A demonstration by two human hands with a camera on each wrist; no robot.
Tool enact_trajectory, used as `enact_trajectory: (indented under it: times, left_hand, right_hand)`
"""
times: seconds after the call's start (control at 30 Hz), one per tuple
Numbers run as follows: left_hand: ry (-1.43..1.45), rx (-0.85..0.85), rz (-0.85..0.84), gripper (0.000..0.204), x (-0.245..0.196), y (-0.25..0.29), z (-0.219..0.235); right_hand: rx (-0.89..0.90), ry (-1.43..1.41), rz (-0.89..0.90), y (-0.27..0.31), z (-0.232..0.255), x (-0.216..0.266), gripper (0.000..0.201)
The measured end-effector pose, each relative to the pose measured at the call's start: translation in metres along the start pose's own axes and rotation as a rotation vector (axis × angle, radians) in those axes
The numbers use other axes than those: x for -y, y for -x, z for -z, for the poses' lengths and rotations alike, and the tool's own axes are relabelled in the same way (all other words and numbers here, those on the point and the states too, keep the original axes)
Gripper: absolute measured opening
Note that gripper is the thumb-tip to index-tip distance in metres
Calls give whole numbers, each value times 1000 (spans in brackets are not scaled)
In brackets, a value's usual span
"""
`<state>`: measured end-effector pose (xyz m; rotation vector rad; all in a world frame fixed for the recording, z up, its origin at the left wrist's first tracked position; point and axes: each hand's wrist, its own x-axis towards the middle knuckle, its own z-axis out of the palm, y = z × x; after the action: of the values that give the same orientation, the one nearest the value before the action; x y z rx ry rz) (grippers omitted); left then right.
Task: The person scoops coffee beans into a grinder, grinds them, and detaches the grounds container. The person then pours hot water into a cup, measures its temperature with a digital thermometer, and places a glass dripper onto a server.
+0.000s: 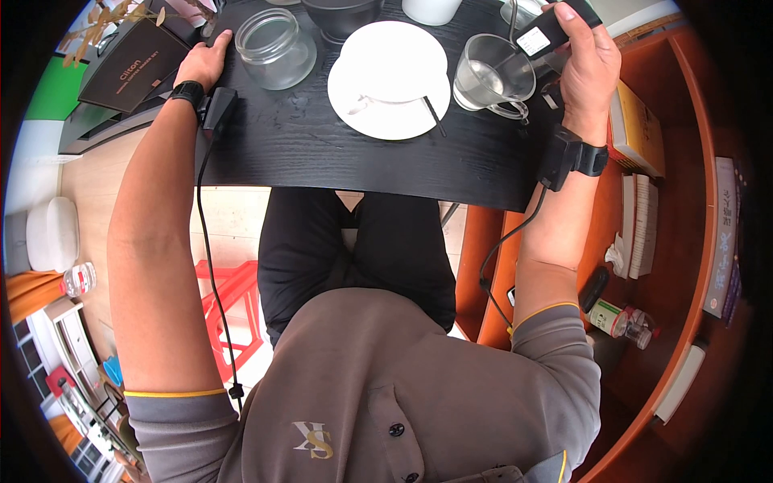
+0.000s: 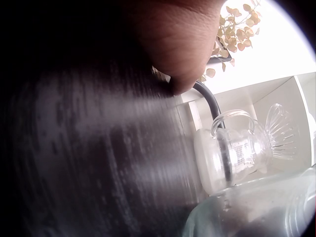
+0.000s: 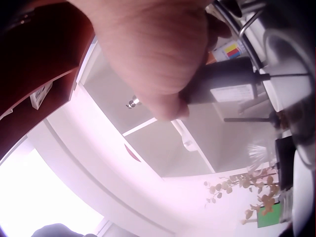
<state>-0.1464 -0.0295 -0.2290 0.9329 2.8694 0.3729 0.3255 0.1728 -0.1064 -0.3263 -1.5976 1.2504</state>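
Note:
My right hand (image 1: 592,72) grips a black box-shaped device (image 1: 551,36) with a white label, raised over the table's right side. In the right wrist view a thin cord (image 3: 291,75) leaves the device's end. Just left of and below it stands a clear glass cup (image 1: 491,80) with a handle. My left hand (image 1: 205,63) rests at the left edge of the black table (image 1: 362,165), its fingers partly hidden; the left wrist view shows the thumb side close to the tabletop. Near that hand stands an uncapped glass jar (image 1: 278,56).
A white plate (image 1: 354,80) sits mid-table with a thin black stick (image 1: 435,117) over its rim. Behind it are a black bowl (image 1: 342,16) and a white cup (image 1: 431,10). A dark box (image 1: 129,71) lies to the left; an orange-brown shelf (image 1: 684,105) with books borders the right.

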Motion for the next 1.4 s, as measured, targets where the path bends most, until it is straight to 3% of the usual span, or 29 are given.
enact_trajectory:
  times: [0.9, 1.4]
  left_hand:
    - [7, 2, 24, 95, -2, 2, 2]
    - [11, 13, 17, 95, -1, 4, 3]
  right_hand:
    - [34, 73, 57, 0, 0, -2, 30]
    - [-6, 1, -25, 0, 0, 5, 24]
